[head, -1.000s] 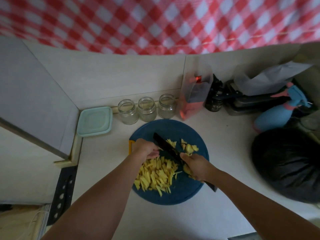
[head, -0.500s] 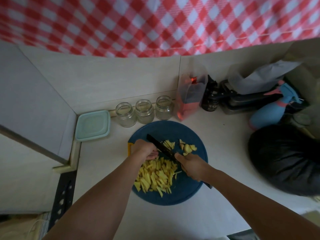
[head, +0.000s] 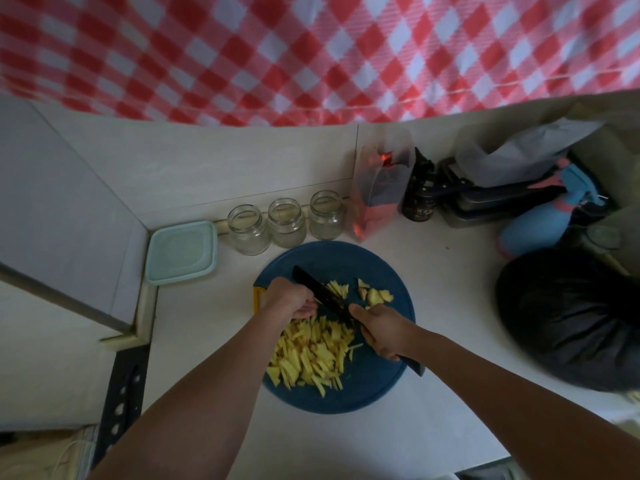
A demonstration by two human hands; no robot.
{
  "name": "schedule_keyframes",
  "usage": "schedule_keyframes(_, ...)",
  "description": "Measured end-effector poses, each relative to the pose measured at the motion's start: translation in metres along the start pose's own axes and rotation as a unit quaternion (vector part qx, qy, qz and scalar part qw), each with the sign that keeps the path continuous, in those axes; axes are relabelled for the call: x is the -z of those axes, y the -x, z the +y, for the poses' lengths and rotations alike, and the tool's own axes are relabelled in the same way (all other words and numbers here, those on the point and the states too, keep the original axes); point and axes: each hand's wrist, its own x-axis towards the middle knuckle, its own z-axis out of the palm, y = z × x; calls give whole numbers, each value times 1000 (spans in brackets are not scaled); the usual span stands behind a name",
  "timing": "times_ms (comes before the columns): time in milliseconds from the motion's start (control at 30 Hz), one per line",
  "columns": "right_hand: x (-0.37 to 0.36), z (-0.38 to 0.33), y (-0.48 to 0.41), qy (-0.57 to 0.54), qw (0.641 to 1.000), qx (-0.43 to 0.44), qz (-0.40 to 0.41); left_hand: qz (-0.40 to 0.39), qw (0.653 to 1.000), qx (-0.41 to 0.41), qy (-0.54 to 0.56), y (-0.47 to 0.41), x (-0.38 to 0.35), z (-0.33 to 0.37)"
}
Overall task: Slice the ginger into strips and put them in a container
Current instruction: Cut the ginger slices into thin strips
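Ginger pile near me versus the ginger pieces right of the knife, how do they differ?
The ginger pile is thin strips; the ginger pieces are broad chunks. The pile is large, the pieces few. Both are yellow and lie on the blue board.

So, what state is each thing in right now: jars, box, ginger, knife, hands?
Glass jars: upright, lidless, empty.
Pale green container: lid on.
Ginger strips: cut, heaped on the blue board.
Ginger pieces: not yet cut into strips.
Knife: gripped by the right hand, blade over board.
Left hand: fingers curled beside the blade; what they hold is hidden.
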Motion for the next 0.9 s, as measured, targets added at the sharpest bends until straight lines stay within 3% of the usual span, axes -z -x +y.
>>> schedule_keyframes(600, 0, -17, -3, -22, 999, -39, -32, 2, 1000, 8, 10, -3, 1, -1)
schedule_keyframes(900, -14, -17, -16, 75, 996, 8, 41, 8, 999, 5, 41, 0, 1, -3)
